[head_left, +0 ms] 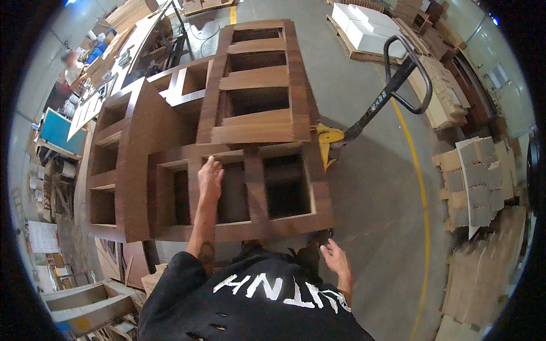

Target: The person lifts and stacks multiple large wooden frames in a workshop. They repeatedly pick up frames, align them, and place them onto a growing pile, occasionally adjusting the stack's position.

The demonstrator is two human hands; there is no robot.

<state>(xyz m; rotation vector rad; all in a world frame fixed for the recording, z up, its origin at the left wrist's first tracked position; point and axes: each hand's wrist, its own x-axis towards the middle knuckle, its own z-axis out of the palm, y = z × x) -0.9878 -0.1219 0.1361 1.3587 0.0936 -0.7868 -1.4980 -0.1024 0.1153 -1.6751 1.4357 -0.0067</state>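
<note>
Currently, the left hand (211, 179) is over the near brown frame (273, 225), grip indeterminable; the right hand (336, 259) is unclenched, near the frame's corner.

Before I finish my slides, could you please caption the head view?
Left hand at a brown wooden frame, right hand open, pallet jack beyond.

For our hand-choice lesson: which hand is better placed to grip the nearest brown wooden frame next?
Probably the left hand: it is over the frame, while the right hand is outside its near-right corner.
</note>
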